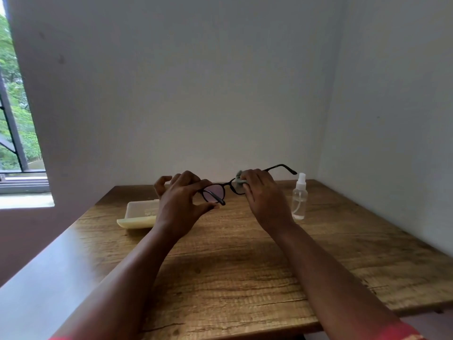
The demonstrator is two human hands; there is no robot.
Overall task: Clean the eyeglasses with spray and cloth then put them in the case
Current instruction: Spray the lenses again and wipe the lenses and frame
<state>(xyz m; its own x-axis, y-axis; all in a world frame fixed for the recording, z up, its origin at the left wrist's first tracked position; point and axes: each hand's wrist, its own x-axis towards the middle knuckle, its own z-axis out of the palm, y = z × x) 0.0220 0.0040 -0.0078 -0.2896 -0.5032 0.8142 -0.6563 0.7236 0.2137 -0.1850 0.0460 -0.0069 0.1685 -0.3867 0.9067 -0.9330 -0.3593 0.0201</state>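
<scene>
Black-framed eyeglasses (215,191) are held in the air above the wooden table (232,266). My left hand (182,201) pinches the frame at its left lens, thumb below and fingers on top. My right hand (262,195) pinches a small grey-green cloth (239,179) around the right lens. One temple arm sticks out to the right behind that hand. A clear spray bottle (299,197) with a white nozzle stands upright at the right. An open cream-coloured case (138,214) lies on the table at the left, partly hidden by my left wrist.
The table sits in a corner, with white walls (220,82) behind and to the right. A ledge (36,278) runs along the table's left side, below a window (14,106) at the far left.
</scene>
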